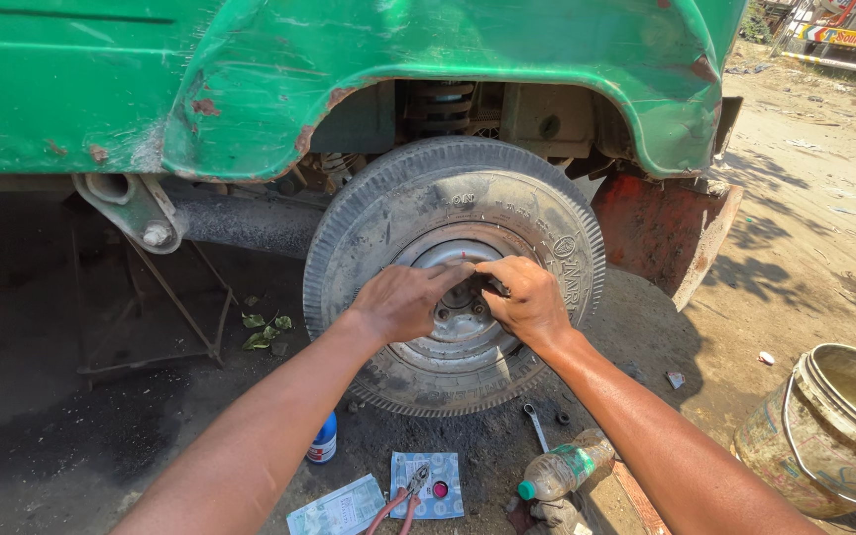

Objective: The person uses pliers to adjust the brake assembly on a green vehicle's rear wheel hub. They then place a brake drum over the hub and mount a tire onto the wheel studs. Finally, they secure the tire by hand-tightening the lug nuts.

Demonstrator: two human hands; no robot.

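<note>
Left: green body panel (pixel 81 79), exhaust pipe (pixel 131 203) beneath. Blue can (pixel 323 439) and pliers (pixel 403 500) lie on the ground. Left hand (pixel 403 302) rests on the hub (pixel 463 322) at the centre of the wheel (pixel 453 272), fingers together, bent. Right hand (pixel 527 302) beside it, fingertips curled onto the hub; grip unclear. Bottle (pixel 562 471) below. Bucket (pixel 834 426) far right.

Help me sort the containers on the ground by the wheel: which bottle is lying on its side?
The clear plastic bottle with the green cap, lying under the right forearm. The white bottle with the blue base stands upright below the left forearm.
</note>
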